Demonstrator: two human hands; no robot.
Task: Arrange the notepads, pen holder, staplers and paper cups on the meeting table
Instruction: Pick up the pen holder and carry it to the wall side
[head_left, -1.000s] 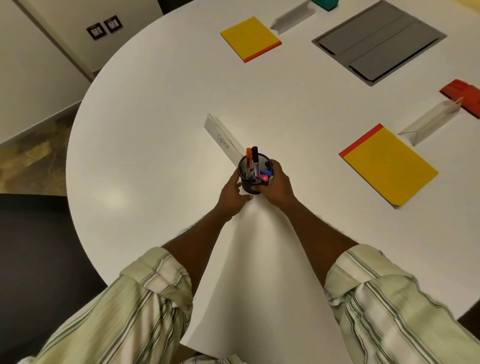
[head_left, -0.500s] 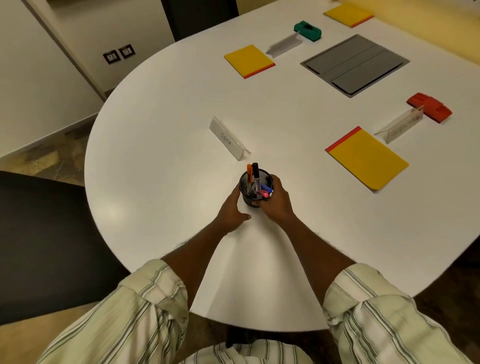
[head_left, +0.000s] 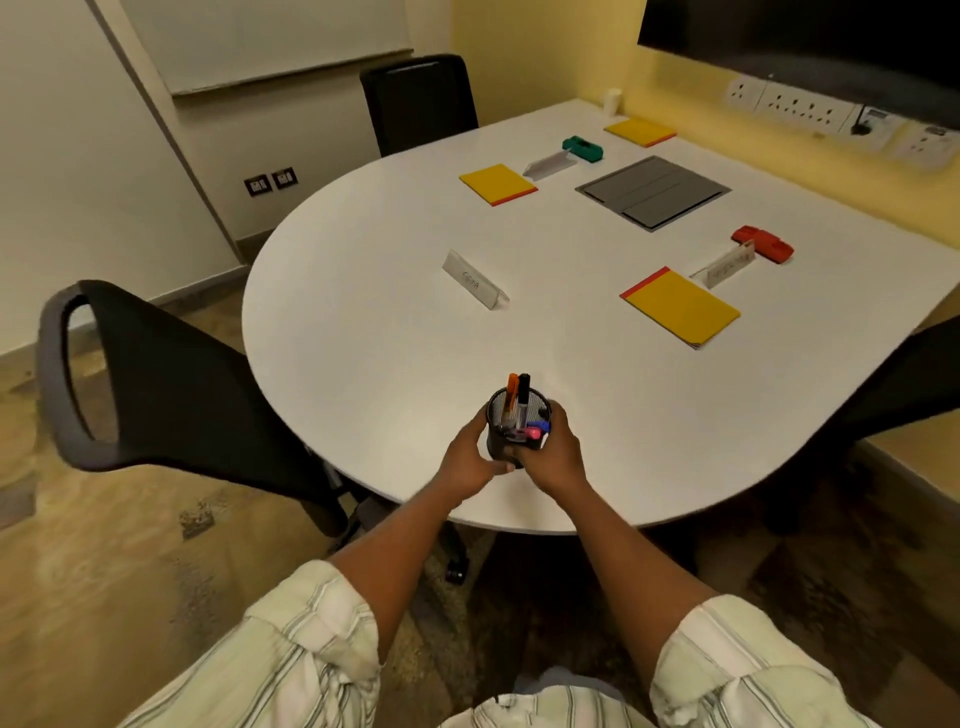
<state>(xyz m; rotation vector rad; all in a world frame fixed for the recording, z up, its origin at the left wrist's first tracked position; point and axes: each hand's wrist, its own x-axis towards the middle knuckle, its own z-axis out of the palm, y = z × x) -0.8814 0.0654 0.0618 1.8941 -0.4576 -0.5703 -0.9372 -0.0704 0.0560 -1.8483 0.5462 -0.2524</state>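
A black mesh pen holder (head_left: 503, 441) with several markers sits between my hands near the front edge of the white meeting table (head_left: 363, 353). My left hand (head_left: 467, 460) wraps its left side and my right hand (head_left: 553, 457) wraps its right side. Three yellow notepads lie on the table: one at the right (head_left: 680, 307), one at the far middle (head_left: 497, 184), one at the far end (head_left: 640, 131). A green stapler (head_left: 583, 148) and a red stapler (head_left: 762, 243) rest farther back. A white paper cup (head_left: 612, 101) stands at the far end.
White name cards stand at the table's middle (head_left: 474, 286), by the green stapler (head_left: 549, 164) and by the red stapler (head_left: 727, 265). A grey cable hatch (head_left: 653, 192) is set in the tabletop. Black chairs stand at the left (head_left: 171, 395), far side (head_left: 418, 101) and right (head_left: 904, 379).
The view has pulled back and risen, so the chairs and far wall show. Both hands and the pen holder have come nearer the table's front edge, away from the middle name card.
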